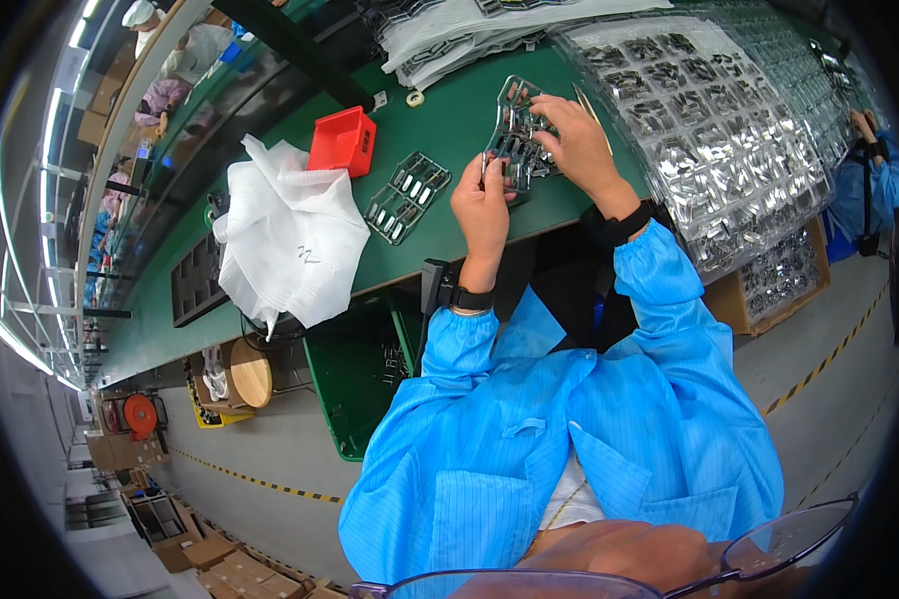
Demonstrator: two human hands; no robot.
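My left hand [481, 208] grips the lower left edge of a clear plastic tray [515, 98], tilted up above the green bench. Small shiny metal parts [515, 150] sit in the tray's compartments. Over its right side, my right hand [579, 148] curls its fingers and thumb in toward the parts; what lies between the fingertips is too small to make out. Left of my left hand lies a second compartment tray [407, 198] on the bench, with silvery oblong pieces in several slots.
A red bin [343, 142] and a crumpled white sheet [295, 235] lie to the left. Stacked clear trays full of metal parts [704, 130] fill the right side. Below the bench are a green crate [345, 384] and a cardboard box [769, 299]. A co-worker's sleeve [884, 180] shows far right.
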